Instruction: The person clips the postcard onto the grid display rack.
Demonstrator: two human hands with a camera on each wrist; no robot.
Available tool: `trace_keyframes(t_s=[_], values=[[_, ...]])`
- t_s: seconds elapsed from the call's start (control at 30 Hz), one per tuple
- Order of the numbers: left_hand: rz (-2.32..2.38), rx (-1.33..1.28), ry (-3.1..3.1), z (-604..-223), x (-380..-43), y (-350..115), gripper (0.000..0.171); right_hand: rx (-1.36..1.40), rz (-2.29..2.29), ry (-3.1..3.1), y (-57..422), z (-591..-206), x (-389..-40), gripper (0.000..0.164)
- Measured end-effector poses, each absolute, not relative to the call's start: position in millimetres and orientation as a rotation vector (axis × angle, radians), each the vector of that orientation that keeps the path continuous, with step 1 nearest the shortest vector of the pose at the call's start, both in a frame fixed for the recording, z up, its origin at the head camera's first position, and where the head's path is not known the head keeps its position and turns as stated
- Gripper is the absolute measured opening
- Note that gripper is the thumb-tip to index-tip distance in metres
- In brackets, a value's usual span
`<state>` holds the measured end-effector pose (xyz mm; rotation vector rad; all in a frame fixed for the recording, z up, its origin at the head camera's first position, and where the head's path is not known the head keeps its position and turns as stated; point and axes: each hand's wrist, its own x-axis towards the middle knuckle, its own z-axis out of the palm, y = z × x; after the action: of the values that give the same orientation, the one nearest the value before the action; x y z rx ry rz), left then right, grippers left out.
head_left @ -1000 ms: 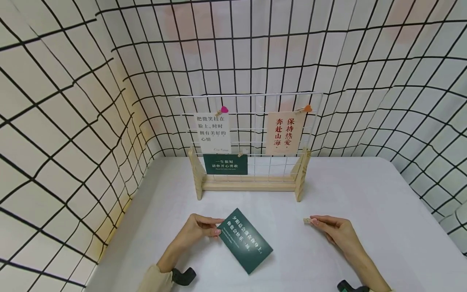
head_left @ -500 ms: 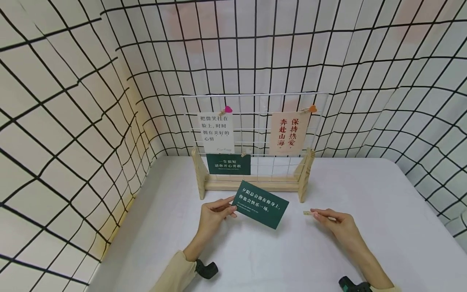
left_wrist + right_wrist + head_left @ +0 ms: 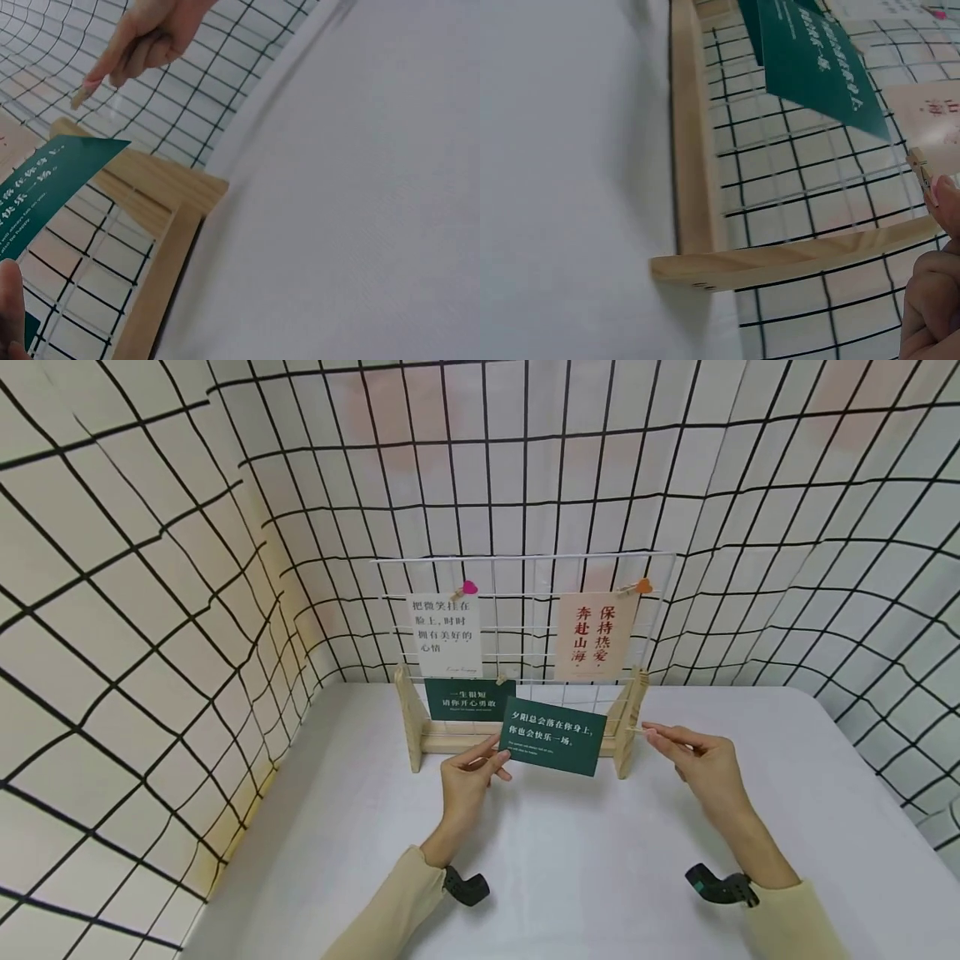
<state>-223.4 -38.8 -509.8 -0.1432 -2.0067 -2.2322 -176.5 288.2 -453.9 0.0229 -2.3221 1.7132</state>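
My left hand point(image 3: 468, 781) pinches the lower left corner of a dark green card point(image 3: 555, 737) with white writing. The card is raised in front of the rack's lower right part and tilts slightly down to the right. Between thumb and forefinger, my right hand point(image 3: 701, 768) pinches a small wooden clothespin point(image 3: 920, 169), just right of the rack's right leg. A white wire grid rack point(image 3: 525, 652) on a wooden stand point(image 3: 408, 718) bears a white card point(image 3: 444, 635), a pink card point(image 3: 596, 635) and another green card point(image 3: 465, 700).
The white tabletop point(image 3: 570, 868) spreads in front of the rack. A pink heart clip point(image 3: 469, 587) and an orange heart clip point(image 3: 643, 586) hold the upper cards. Black wire mesh point(image 3: 487, 468) walls the back and both sides.
My left hand has carried the green card up and right toward the rack, turning it closer to level. My right hand has moved up and forward with the clothespin.
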Motion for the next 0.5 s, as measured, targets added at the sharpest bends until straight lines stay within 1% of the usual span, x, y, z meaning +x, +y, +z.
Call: trace_keyframes(t_s=[0.17, 0.37, 0.5], values=[[-2.262, -0.143, -1.949, -508, -230, -22, 0.036, 0.075, 1.592, -2.366, 283, -436, -187, 0.035], [-2.315, -0.133, -1.869, -508, -237, -2, 0.034, 0.186, 1.482, -2.35, 277, -425, -203, 0.026], [-2.335, -0.113, -1.824, -511, -241, 5, 0.034, 0.187, 1.318, -2.362, 273, -417, -214, 0.02]])
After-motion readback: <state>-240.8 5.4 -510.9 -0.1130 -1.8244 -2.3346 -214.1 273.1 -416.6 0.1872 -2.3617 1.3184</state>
